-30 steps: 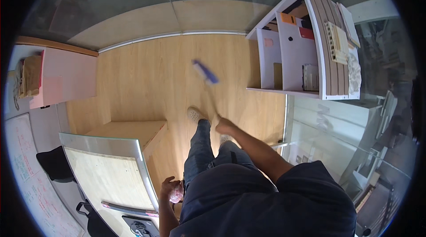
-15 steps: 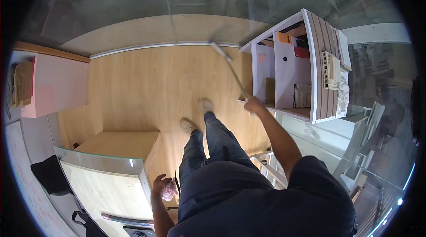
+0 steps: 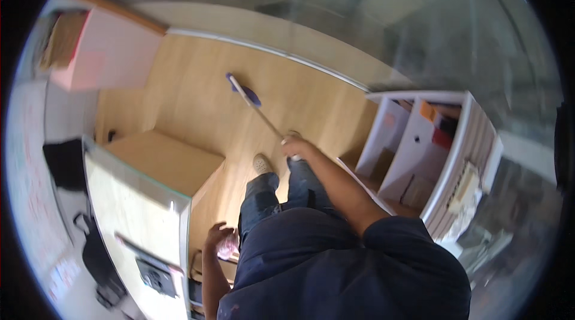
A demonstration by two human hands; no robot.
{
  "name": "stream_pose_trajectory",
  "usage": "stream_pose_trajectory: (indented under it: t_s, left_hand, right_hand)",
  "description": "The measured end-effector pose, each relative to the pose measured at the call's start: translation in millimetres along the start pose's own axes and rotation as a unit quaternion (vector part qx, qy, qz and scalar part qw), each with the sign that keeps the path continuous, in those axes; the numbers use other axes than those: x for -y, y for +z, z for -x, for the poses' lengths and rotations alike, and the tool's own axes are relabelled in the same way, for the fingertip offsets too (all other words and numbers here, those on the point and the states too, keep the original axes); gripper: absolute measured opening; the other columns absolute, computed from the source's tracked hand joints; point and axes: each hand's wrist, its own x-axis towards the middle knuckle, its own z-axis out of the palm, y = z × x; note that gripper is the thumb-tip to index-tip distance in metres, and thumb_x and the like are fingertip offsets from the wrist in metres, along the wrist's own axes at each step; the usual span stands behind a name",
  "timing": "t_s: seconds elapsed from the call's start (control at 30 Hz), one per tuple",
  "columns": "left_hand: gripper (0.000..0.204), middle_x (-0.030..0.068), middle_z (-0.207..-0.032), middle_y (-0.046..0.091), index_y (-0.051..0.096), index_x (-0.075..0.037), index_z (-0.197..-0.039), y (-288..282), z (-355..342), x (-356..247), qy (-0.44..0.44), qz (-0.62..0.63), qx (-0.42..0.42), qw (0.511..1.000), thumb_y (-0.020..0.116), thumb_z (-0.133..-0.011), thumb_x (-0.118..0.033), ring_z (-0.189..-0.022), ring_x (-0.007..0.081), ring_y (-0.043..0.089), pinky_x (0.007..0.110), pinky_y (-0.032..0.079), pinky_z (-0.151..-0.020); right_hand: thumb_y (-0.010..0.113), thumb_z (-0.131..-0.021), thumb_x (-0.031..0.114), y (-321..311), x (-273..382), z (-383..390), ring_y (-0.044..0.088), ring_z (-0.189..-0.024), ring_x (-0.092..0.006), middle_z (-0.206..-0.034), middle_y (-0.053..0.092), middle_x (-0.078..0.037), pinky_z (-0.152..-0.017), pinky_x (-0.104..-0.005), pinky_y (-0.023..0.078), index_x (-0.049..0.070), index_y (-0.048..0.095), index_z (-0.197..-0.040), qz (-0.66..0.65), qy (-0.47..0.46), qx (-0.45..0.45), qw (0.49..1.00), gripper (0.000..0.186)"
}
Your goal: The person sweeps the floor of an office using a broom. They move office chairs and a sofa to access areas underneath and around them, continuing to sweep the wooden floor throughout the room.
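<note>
Purple-headed floor tool [image 3: 263,117] slants across the wood floor [image 3: 197,92], its head out in front of the person's shoes and its handle running back to them. The right hand [image 3: 296,146] is clamped around that handle near its upper end, the forearm reaching forward and inward from the shoulder, knuckles facing up at us. Over on the other side, well apart, the left hand [image 3: 218,236] hangs low by the hip, elbow bent, fingers curled about a pinkish bundle [image 3: 227,247], just beside the glass-edged table [image 3: 141,200]; how tightly, I can't tell.
</note>
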Motion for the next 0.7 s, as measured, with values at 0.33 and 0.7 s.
stream_pose_trajectory:
  t_s: [0.33,0.7]
  left_hand:
    - [0.072,0.0219,-0.112,0.067,0.055,0.001,-0.127,-24.4,-9.6,6.4,0.087,-0.038,-0.096,0.991,0.079,-0.068,-0.033,-0.104,0.0301,0.065,0.036,0.051,-0.09]
    - [0.07,0.0172,-0.097,0.071,0.056,0.0,-0.126,-75.4,-16.8,-53.8,0.1,0.05,-0.065,0.992,0.078,-0.067,-0.03,-0.096,0.029,0.068,0.035,0.052,-0.089]
  right_hand:
    - [0.06,-0.08,0.01,-103.7,-56.8,145.8,0.053,-0.06,-0.0125,-0.067,0.055,-0.001,-0.052,-0.0306,0.041,0.004,0.059,-0.089,-0.039,0.122,-0.126,0.984,0.011]
    - [0.067,-0.077,0.011,-202.9,-63.2,133.9,0.056,-0.058,-0.0187,-0.068,0.06,-0.007,-0.054,-0.0351,0.044,0.005,0.063,-0.075,0.105,0.15,0.107,0.977,0.007]
